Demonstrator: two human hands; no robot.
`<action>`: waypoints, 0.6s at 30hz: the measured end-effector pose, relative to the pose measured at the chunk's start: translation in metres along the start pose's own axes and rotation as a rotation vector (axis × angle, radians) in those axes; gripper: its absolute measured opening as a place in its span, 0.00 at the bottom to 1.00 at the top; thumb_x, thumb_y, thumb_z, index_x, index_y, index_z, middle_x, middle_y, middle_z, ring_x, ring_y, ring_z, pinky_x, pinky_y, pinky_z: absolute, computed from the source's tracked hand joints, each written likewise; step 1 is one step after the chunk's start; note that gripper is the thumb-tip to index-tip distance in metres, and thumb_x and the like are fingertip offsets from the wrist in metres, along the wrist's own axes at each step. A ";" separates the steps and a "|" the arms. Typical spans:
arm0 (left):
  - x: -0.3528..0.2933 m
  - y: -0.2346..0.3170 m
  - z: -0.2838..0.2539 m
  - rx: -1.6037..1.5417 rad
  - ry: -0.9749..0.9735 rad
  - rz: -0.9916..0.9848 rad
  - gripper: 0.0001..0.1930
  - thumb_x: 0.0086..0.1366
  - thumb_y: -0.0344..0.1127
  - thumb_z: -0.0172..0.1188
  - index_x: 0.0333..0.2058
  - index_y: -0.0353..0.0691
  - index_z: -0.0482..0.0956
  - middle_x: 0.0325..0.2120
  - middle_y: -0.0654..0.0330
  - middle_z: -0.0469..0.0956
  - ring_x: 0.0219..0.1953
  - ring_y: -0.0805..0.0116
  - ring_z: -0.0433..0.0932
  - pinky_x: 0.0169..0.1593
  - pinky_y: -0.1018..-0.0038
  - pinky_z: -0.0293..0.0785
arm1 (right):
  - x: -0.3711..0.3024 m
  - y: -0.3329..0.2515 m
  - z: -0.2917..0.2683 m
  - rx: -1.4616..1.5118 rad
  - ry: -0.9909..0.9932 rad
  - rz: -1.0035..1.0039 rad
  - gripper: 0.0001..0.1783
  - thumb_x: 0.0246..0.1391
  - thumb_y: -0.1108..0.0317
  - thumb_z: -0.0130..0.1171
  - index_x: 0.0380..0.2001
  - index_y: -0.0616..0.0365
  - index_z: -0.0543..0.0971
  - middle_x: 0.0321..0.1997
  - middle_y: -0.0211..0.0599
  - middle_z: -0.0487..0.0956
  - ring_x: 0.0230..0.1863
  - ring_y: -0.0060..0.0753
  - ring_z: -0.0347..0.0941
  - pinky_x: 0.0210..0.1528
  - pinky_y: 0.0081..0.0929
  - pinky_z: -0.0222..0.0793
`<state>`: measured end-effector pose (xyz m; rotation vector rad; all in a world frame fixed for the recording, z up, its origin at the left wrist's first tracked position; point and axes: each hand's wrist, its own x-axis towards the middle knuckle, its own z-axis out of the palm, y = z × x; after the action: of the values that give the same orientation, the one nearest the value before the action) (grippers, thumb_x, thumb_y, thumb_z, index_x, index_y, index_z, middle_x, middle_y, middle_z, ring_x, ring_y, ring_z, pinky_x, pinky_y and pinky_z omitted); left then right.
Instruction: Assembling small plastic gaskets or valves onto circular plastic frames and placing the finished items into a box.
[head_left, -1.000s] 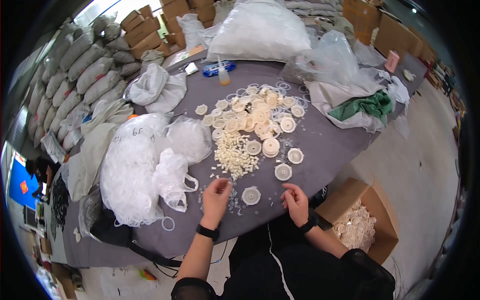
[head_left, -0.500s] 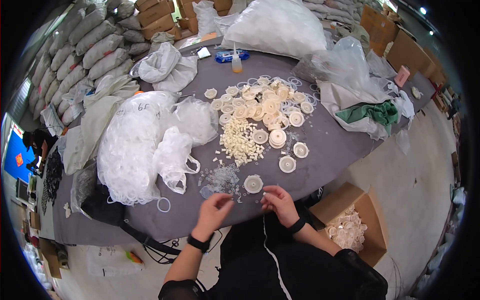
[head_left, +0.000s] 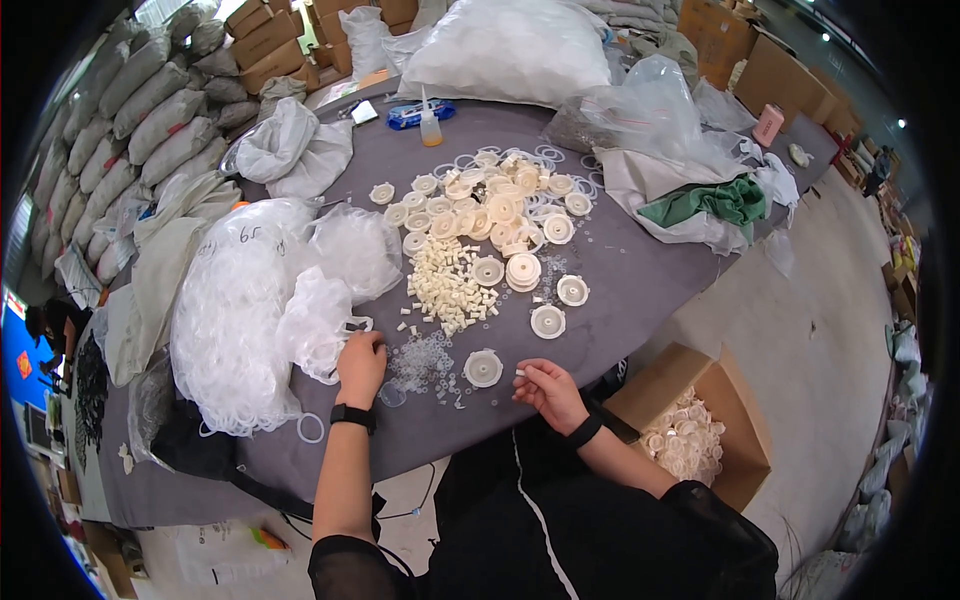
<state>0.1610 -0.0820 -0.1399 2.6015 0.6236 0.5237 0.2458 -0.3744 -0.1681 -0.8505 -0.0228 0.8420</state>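
My left hand [head_left: 362, 368] is at the mouth of a small white plastic bag [head_left: 318, 322], its fingertips hidden there. In my right hand [head_left: 552, 392], thumb and fingers pinch a small white plug [head_left: 521, 373] just above the table's near edge. Between the hands a round cream plastic cap [head_left: 483, 368] lies alone on the table. Left of it are scattered tiny clear rings [head_left: 420, 362]. Farther back sits a heap of small cream plugs [head_left: 445, 283], with a pile of round cream caps [head_left: 490, 205] behind it.
A large clear bag of rings [head_left: 235, 320] fills the left of the grey table [head_left: 620, 300]. A bottle of amber liquid [head_left: 431, 128] stands at the back. An open carton of cream parts [head_left: 735, 440] is at my right. Green cloth [head_left: 710, 203] lies farther right.
My left hand has moved left and away from the near edge, to the small plastic bag. The right hand still pinches the small plug. The whole view has shifted slightly.
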 end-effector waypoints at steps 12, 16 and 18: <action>-0.004 0.013 0.009 -0.186 0.145 0.004 0.04 0.47 0.24 0.55 0.24 0.36 0.72 0.18 0.62 0.70 0.19 0.75 0.69 0.24 0.79 0.65 | 0.000 -0.002 0.000 0.007 -0.033 0.000 0.10 0.53 0.70 0.50 0.38 0.62 0.71 0.30 0.38 0.75 0.30 0.28 0.72 0.36 0.25 0.70; -0.024 0.063 0.013 -0.756 -0.110 -0.160 0.02 0.50 0.24 0.56 0.24 0.36 0.72 0.18 0.69 0.70 0.17 0.85 0.66 0.22 0.87 0.62 | -0.007 0.001 0.006 0.012 -0.041 -0.026 0.09 0.52 0.71 0.50 0.38 0.61 0.70 0.32 0.39 0.75 0.32 0.30 0.73 0.38 0.25 0.70; -0.039 0.106 0.012 -0.918 -0.240 -0.246 0.05 0.50 0.24 0.57 0.28 0.34 0.74 0.19 0.68 0.72 0.18 0.86 0.65 0.22 0.87 0.61 | -0.011 0.001 0.012 0.039 -0.095 -0.015 0.10 0.53 0.72 0.49 0.39 0.61 0.70 0.34 0.40 0.75 0.34 0.31 0.73 0.40 0.25 0.70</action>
<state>0.1703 -0.1913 -0.1101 1.6598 0.4581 0.3027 0.2333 -0.3734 -0.1572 -0.7720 -0.0959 0.8653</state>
